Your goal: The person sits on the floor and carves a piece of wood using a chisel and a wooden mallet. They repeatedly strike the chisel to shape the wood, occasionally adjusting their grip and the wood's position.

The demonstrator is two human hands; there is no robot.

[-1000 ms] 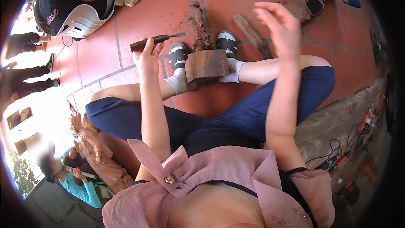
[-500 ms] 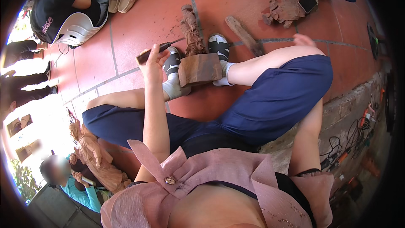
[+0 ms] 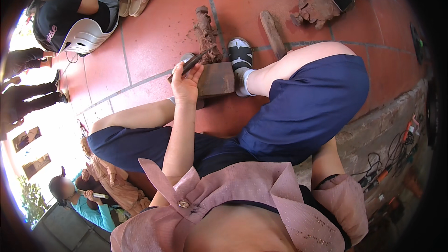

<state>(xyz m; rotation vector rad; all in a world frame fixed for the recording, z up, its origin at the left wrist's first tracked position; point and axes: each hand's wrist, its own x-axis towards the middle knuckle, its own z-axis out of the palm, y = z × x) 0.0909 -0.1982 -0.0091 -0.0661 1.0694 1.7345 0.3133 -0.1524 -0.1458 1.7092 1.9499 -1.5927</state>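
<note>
My left hand (image 3: 185, 86) is closed on a carving chisel (image 3: 191, 64) with a dark handle, its fingers partly stretched along it. The chisel's tip points up and right, over the lower part of a brown carved wooden figure (image 3: 206, 30). The figure rises from a square wooden block (image 3: 219, 79), which sits between my sandalled feet. Whether the tip touches the wood I cannot tell. My right forearm runs under my right thigh, and the right hand is hidden behind the leg.
A wooden stick (image 3: 273, 35) lies on the red tiled floor beyond my right foot. Farther right is another carved piece (image 3: 319, 11), near someone's foot. One person sits on a white chair (image 3: 86, 35) at left; another is beside a large carved figure (image 3: 109, 170). Cables (image 3: 380, 163) lie at right.
My left hand has moved right with the chisel, from beside the carving to its base. My right hand, earlier visible past my knee, has gone out of sight behind the leg.
</note>
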